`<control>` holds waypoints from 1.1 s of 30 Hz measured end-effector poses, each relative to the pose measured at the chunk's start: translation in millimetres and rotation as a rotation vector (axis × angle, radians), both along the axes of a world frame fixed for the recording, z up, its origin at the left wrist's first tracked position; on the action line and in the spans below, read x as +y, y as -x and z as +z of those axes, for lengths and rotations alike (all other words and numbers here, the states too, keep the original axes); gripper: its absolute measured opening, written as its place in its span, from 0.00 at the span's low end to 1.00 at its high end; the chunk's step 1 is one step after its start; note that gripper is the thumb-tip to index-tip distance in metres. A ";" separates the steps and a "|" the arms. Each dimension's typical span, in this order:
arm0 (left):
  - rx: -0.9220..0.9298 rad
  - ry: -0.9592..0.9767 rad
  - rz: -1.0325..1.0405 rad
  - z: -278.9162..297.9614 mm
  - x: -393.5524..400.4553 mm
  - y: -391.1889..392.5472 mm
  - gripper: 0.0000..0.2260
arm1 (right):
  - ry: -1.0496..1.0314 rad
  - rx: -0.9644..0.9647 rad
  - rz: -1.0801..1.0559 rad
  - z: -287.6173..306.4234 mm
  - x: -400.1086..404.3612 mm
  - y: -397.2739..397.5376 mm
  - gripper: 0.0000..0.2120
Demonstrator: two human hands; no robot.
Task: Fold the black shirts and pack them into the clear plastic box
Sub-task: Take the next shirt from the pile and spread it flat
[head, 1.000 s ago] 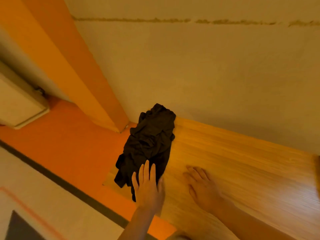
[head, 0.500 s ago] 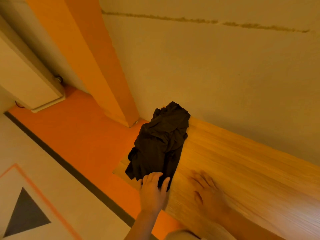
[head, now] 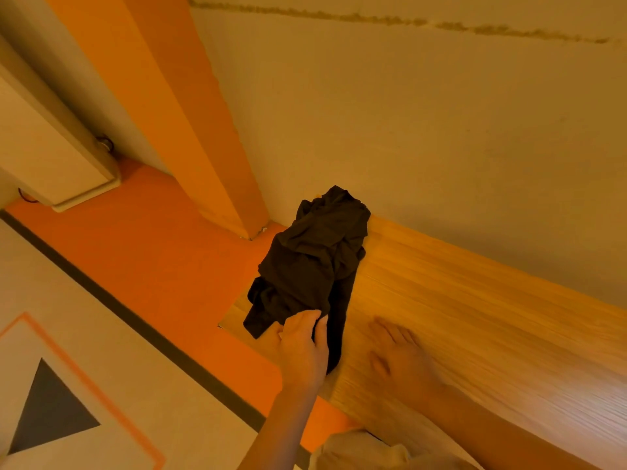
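Left grip: left hand (head: 303, 347) has its fingers curled over the near edge of the crumpled black cloth shirts (head: 310, 266), pinching a fold of the fabric between fingers and thumb.
Right grip: right hand (head: 400, 359) lies palm down with fingers spread flat on the light wooden tabletop (head: 492, 334), just beside the dark fabric; motion-blurred, holding nothing.
Shirts: one rumpled black heap at the left end of the tabletop, its far end up against the pale plaster wall (head: 407, 130), its near end under the left hand. A loose flap hangs a little past the table's left edge. How many garments are in the heap cannot be told.
Tabletop: grain runs along its length; it butts against the wall on the far side.
Containers: only the cream box-like cabinet (head: 51, 157) at upper left, standing on the floor by the wall; closed, contents not visible.
Pillar: orange painted pillar (head: 190, 113) meets the floor just left of the heap.
Floor: orange floor band (head: 152, 259) beside the table, then a dark stripe (head: 118, 307), then pale flooring with a dark triangle marking (head: 51, 408) inside an orange outline.
Writing: no legible lettering; the triangle is the sole mark.
Wall: a rough dark seam (head: 407, 25) runs across its upper part.
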State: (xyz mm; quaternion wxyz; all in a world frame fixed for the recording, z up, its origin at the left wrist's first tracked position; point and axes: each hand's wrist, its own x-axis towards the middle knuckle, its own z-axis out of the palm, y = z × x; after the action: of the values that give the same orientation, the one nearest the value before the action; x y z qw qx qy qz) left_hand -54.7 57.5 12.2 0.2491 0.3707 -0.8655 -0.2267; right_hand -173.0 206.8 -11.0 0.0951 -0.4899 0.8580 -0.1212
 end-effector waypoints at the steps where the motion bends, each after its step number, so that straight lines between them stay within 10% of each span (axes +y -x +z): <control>1: 0.037 -0.032 -0.043 7.3 1.2 -0.5 0.10 | 0.054 -0.011 0.021 6.4 -7.2 -1.1 0.25; 4: 0.087 -0.275 -0.190 34.5 7.9 1.5 0.21 | 0.188 -0.269 0.038 31.9 -32.2 -4.5 0.28; 8: 0.161 -0.371 -0.146 51.7 7.3 6.6 0.12 | 0.306 -0.385 0.001 49.4 -51.4 -8.6 0.08; 15: 0.288 -0.528 0.025 68.9 -3.5 17.0 0.08 | 0.559 -0.567 -0.218 70.8 -49.9 5.1 0.07; 23: 0.071 -0.374 -0.298 101.9 -27.2 29.3 0.28 | 0.677 -0.670 -0.327 120.9 -49.0 35.4 0.03; 28: 0.115 -0.064 -0.350 110.2 -50.9 36.7 0.08 | 0.698 -0.732 -0.320 147.3 -42.9 60.9 0.03; 33: 0.195 -0.006 -0.202 127.6 -65.7 37.0 0.09 | 0.809 -0.759 -0.404 164.8 -31.4 78.8 0.06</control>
State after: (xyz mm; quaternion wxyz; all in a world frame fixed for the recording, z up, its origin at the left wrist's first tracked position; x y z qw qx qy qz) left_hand -91.7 -8.3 139.8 0.3071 0.2587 -0.8693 -0.2882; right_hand -251.8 175.4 153.9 0.1760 -0.2365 0.7260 -0.6213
